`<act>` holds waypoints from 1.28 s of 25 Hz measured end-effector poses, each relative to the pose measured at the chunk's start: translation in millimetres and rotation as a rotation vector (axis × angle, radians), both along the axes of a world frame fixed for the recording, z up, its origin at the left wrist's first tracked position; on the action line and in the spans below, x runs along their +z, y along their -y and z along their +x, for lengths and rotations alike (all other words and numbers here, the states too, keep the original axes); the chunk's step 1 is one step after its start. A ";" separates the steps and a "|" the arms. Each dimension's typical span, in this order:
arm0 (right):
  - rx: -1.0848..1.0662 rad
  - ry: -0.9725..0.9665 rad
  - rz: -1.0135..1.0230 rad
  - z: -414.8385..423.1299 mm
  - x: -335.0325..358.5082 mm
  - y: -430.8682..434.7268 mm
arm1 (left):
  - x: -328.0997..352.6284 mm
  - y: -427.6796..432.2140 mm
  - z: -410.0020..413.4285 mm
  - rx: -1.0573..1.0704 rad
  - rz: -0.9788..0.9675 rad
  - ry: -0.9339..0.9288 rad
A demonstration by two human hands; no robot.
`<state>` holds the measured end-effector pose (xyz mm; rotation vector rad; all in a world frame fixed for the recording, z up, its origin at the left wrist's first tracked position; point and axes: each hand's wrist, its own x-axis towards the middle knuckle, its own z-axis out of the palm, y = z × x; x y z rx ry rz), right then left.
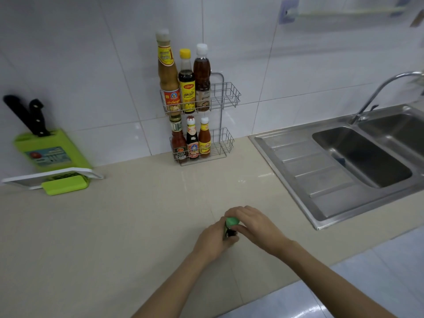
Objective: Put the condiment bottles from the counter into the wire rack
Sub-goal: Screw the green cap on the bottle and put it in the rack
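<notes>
A small dark bottle with a green cap [231, 222] stands on the beige counter near its front edge. My left hand [212, 241] wraps its body from the left, and my right hand [254, 226] grips its cap and neck from the right. Most of the bottle is hidden by my fingers. The two-tier wire rack [226, 95] stands against the tiled wall. Three tall bottles [187, 88] fill the left of its upper tier and three small sauce bottles [192, 141] fill the left of its lower tier. The right end of each tier holds nothing.
A steel double sink [358, 154] with drainboard and tap [378, 90] lies to the right. At the left stand a green knife block [46, 150] with black-handled knives, a white board [46, 176] and a green piece in front of it.
</notes>
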<state>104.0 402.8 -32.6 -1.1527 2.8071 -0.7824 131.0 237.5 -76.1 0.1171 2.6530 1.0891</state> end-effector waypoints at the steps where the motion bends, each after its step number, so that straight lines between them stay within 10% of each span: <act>1: 0.015 -0.007 0.008 -0.9 -0.1 -3.0 | 0.6 -0.2 0.0 -0.002 -0.002 -0.007; 13: -0.147 -0.206 0.293 6.0 -6.8 16.1 | -4.2 0.4 4.3 -0.011 0.043 -0.005; 20: 0.162 -0.212 0.363 -13.9 8.4 -11.5 | -1.5 -3.7 1.6 0.016 -0.004 -0.042; 32: 0.025 -0.122 0.166 -7.5 6.1 6.4 | -5.3 -7.5 7.9 0.022 0.033 -0.114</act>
